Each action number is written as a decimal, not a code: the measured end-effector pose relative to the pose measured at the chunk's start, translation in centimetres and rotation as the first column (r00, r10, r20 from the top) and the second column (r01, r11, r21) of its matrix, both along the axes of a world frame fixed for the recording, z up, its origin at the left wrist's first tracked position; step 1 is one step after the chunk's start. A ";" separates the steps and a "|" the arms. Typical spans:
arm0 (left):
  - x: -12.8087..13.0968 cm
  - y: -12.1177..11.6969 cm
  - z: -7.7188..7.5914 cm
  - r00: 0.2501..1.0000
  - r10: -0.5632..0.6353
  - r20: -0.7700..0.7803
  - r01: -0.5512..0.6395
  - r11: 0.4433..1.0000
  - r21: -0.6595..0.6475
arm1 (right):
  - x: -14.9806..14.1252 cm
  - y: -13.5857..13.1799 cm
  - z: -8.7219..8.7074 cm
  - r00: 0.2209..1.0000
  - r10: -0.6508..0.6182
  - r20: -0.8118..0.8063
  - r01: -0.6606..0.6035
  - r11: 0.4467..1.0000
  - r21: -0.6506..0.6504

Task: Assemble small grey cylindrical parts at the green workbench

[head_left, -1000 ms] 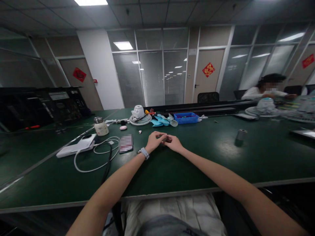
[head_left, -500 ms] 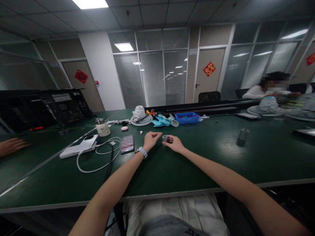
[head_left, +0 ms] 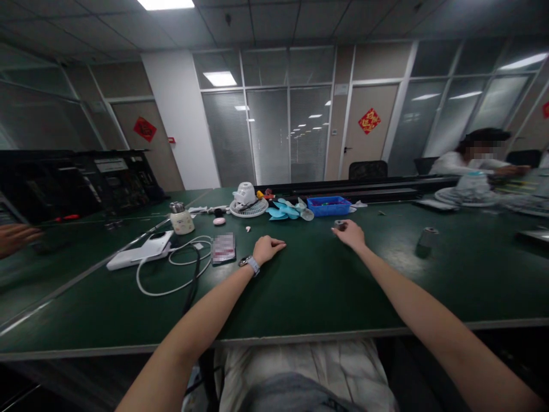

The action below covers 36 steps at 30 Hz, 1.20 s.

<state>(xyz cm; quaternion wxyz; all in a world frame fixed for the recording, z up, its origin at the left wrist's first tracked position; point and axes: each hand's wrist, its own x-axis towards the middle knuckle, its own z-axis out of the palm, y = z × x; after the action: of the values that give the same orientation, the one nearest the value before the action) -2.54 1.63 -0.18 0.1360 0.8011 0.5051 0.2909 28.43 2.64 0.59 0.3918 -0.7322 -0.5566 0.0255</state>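
My right hand [head_left: 350, 234] grips a small grey metal cylinder [head_left: 339, 224] by its side, between thumb and fingers. Part of the cylinder is hidden behind the fingers; its top shows. Over the middle of the green table [head_left: 274, 303], my left hand [head_left: 266, 249] is closed, fingertips pinched together. Whatever that pinch holds, if anything, is too small to make out. A second grey metal cylinder [head_left: 428, 237] stands upright on the table, to the right of my right hand and apart from it.
Beyond my hands lie light-blue fan blades [head_left: 285, 210], a white fan housing [head_left: 245, 200] and a blue tray [head_left: 329, 206] of small parts. To the left are a bottle [head_left: 182, 220], a white device [head_left: 141, 254] with a looped cable and a card [head_left: 223, 248]. A co-worker's hand [head_left: 17, 237] is far left; another person [head_left: 472, 154] sits far right.
My right hand has carried the cylinder to the right and farther across the table, away from my left hand. My left hand has stayed near its place, slightly lower.
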 end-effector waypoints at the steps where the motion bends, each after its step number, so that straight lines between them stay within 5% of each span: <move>1: 0.0 0.1 -0.1 1.000 0.003 0.000 -0.003 1.000 0.001 | 1.2 0.3 -0.2 0.999 -0.048 0.018 0.048 0.998 -0.031; 7: -0.3 1.0 -0.4 0.970 0.138 0.200 -0.134 0.990 -0.031 | 1.9 0.2 -0.6 0.993 -0.104 0.048 0.110 0.982 -0.151; 11: -0.4 1.4 -0.6 0.934 0.223 0.280 -0.216 0.975 -0.059 | -3.3 -2.6 0.5 0.967 -0.133 0.218 0.088 0.975 0.206; 13: -0.4 1.5 -0.7 0.929 0.248 0.274 -0.237 0.969 -0.071 | -6.9 -3.8 0.6 0.948 0.045 0.314 -0.150 0.936 0.319; 16: -0.3 1.5 -0.9 0.926 0.258 0.274 -0.251 0.966 -0.060 | -11.7 -4.3 -0.3 0.779 0.516 0.357 -0.595 0.788 0.159; 18: -0.2 1.4 -0.9 0.926 0.259 0.274 -0.258 0.965 -0.039 | -13.9 -3.8 -1.2 0.646 0.710 0.281 -0.747 0.664 0.040; 20: -0.2 1.3 -0.8 0.932 0.251 0.262 -0.252 0.967 -0.032 | -14.9 -3.3 -1.8 0.610 0.761 0.220 -0.779 0.627 -0.009; 25: -0.2 1.2 -0.6 0.945 0.237 0.227 -0.231 0.971 -0.055 | -11.7 -2.6 -0.2 0.697 0.649 0.304 -0.679 0.734 -0.009; 30: -0.2 1.4 -1.0 0.951 0.224 0.213 -0.221 0.974 -0.038 | -3.5 -2.4 3.0 0.887 0.233 0.400 -0.323 0.930 0.174; 32: -0.3 1.3 -1.1 0.951 0.228 0.211 -0.228 0.973 -0.026 | -0.6 -2.0 3.4 0.915 0.090 0.393 -0.179 0.964 0.196; 36: -0.2 1.1 -1.1 0.948 0.228 0.222 -0.223 0.974 -0.044 | 2.4 -0.9 3.0 0.919 0.051 0.390 -0.097 0.990 0.098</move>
<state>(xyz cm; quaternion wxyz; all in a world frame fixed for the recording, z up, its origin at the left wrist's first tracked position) -2.78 2.77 -1.25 0.1658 0.6986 0.5772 0.3889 30.87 1.78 3.61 0.3147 -0.6774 -0.6507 -0.1369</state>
